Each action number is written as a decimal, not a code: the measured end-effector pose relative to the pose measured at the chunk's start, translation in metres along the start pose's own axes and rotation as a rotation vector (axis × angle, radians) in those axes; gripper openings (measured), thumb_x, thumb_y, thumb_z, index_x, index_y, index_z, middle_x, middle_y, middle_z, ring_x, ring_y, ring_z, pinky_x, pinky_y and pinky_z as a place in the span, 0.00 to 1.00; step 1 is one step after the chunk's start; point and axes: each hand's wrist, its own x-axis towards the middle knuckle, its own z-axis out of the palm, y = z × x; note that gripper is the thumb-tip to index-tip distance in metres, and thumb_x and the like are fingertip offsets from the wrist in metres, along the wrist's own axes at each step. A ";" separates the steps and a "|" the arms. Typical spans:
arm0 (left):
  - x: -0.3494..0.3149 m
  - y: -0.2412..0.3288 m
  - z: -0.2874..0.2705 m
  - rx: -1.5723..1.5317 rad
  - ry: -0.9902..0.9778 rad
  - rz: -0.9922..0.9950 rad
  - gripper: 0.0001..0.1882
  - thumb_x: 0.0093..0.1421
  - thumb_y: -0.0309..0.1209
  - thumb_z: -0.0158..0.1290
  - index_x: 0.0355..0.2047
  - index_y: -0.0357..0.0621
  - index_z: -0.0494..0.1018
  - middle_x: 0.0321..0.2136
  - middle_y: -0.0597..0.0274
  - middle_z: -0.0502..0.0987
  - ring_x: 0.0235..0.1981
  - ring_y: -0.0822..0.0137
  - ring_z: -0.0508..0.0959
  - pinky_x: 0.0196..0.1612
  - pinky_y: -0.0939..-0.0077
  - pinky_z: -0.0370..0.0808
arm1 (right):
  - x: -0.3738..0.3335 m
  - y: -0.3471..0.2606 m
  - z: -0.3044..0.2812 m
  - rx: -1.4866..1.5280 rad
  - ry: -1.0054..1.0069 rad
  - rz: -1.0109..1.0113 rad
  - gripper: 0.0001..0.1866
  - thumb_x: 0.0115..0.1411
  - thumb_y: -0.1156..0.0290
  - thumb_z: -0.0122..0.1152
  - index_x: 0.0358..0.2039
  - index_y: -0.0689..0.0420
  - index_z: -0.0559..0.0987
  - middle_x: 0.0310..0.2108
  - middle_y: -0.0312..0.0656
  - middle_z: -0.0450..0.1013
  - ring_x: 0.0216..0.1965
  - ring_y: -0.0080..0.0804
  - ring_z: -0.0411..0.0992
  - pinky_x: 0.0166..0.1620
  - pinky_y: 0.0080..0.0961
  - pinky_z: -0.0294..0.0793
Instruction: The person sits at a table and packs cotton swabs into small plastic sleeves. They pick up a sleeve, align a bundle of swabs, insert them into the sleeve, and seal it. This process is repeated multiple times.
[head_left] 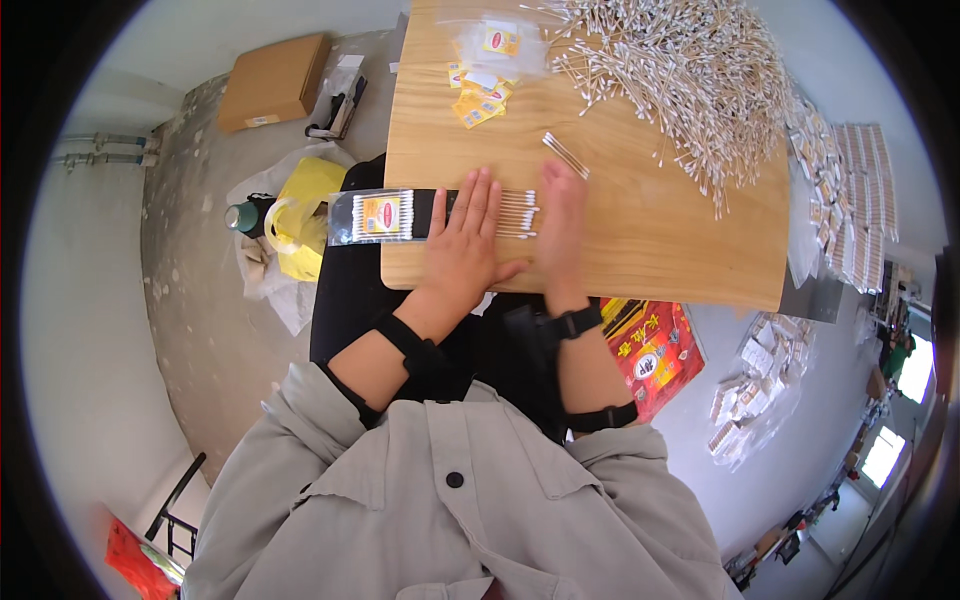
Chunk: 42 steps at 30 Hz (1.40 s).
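Note:
My left hand [465, 235] lies flat with its fingers extended, pressing on a black strip [424, 212] and a row of cotton swabs [518, 214] whose white tips stick out to the right. Left of it, a clear plastic bag [340, 222] overhangs the table edge, holding a filled row of swabs with a yellow and white label card [381, 214]. Slightly blurred, my right hand [562, 225] is turned on its side with curled fingers. A few cotton swabs [562, 150] slant out at its fingertips; the exact grip is partly hidden.
A large heap of loose cotton swabs [690, 80] covers the far right of the wooden table [640, 240]. Label cards [480, 102] and clear bags [530, 50] lie at the far left. Packed swabs [860, 190] are stacked beyond the right edge. A yellow bag [305, 205] stands on the floor left.

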 end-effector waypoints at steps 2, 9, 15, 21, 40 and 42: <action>-0.005 -0.008 -0.001 0.090 -0.045 -0.054 0.59 0.46 0.62 0.58 0.68 0.34 0.50 0.70 0.51 0.49 0.72 0.59 0.47 0.70 0.50 0.40 | -0.012 -0.019 0.028 0.122 -0.053 0.042 0.21 0.73 0.61 0.37 0.52 0.64 0.70 0.52 0.49 0.65 0.55 0.38 0.65 0.61 0.32 0.62; -0.013 -0.022 -0.010 0.050 -0.010 -0.060 0.58 0.49 0.63 0.57 0.67 0.32 0.50 0.69 0.47 0.50 0.71 0.56 0.48 0.70 0.52 0.42 | -0.006 -0.017 0.026 0.510 0.094 0.121 0.24 0.74 0.58 0.33 0.58 0.65 0.63 0.58 0.51 0.61 0.64 0.43 0.59 0.69 0.37 0.52; -0.014 -0.023 -0.005 0.011 -0.001 -0.061 0.58 0.50 0.63 0.55 0.67 0.31 0.49 0.69 0.46 0.49 0.72 0.55 0.47 0.71 0.54 0.41 | -0.016 -0.025 0.022 0.406 0.104 0.205 0.27 0.73 0.56 0.33 0.60 0.67 0.60 0.59 0.52 0.60 0.64 0.44 0.58 0.69 0.37 0.51; -0.014 -0.022 -0.010 0.133 -0.067 -0.109 0.58 0.51 0.64 0.53 0.67 0.31 0.49 0.70 0.46 0.48 0.72 0.54 0.44 0.71 0.53 0.38 | -0.017 -0.009 0.048 0.393 -0.124 0.215 0.27 0.74 0.56 0.31 0.61 0.66 0.59 0.58 0.50 0.60 0.63 0.40 0.58 0.68 0.35 0.55; -0.021 -0.028 -0.010 0.073 -0.009 -0.080 0.44 0.59 0.52 0.51 0.67 0.36 0.52 0.70 0.51 0.50 0.71 0.58 0.49 0.70 0.52 0.43 | 0.007 -0.025 0.044 -0.921 -0.180 -0.369 0.23 0.57 0.77 0.53 0.54 0.64 0.69 0.51 0.53 0.63 0.57 0.53 0.60 0.60 0.45 0.59; -0.021 -0.029 -0.013 0.072 -0.016 -0.080 0.40 0.62 0.48 0.49 0.67 0.37 0.53 0.70 0.53 0.50 0.71 0.59 0.49 0.70 0.52 0.44 | 0.006 -0.025 0.044 -0.911 -0.172 -0.376 0.23 0.57 0.78 0.52 0.54 0.64 0.69 0.51 0.53 0.63 0.57 0.52 0.60 0.60 0.44 0.59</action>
